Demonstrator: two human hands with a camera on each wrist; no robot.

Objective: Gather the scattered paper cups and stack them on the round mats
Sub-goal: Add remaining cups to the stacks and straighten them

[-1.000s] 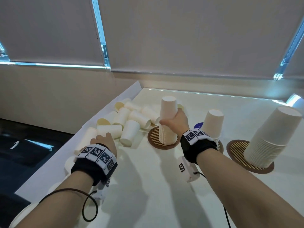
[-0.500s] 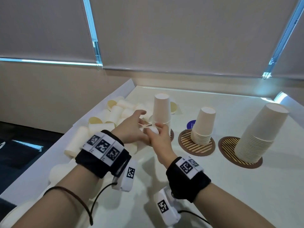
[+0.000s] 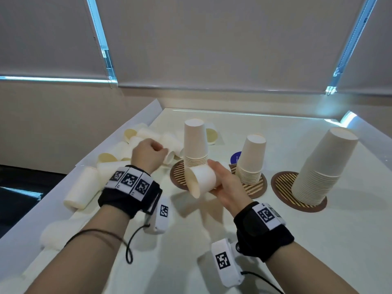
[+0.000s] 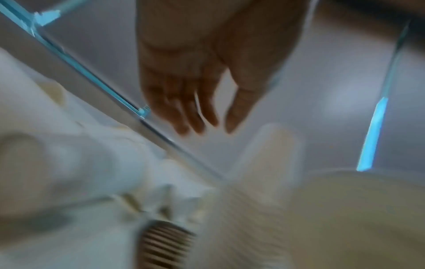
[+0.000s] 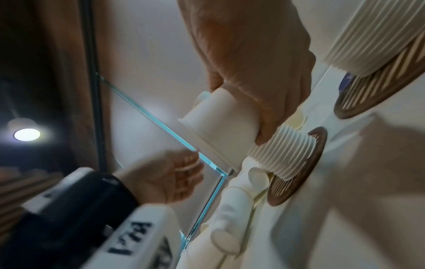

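My right hand (image 3: 220, 179) grips one white paper cup (image 3: 201, 181) on its side, mouth to the left, just in front of the left stack (image 3: 195, 143). The right wrist view shows the same cup (image 5: 220, 123) in my fingers beside that stack's ribbed rims (image 5: 282, 151). Three upside-down stacks stand on three round striped mats: left mat (image 3: 177, 177), middle stack (image 3: 252, 158), tall right stack (image 3: 324, 166). My left hand (image 3: 148, 153) hovers over the scattered cups (image 3: 144, 134), holding nothing. In the blurred left wrist view its fingers (image 4: 195, 116) hang relaxed.
Loose cups lie along the table's left edge, one (image 3: 78, 189) close to the drop. A raised white border (image 3: 118, 143) runs there. A blue round sticker (image 3: 236, 158) sits between the left and middle mats. Blinds cover the windows behind.
My right hand left the left stack, met my left hand at a loose cup, and now holds that cup alone. My left hand has gone back over the pile.
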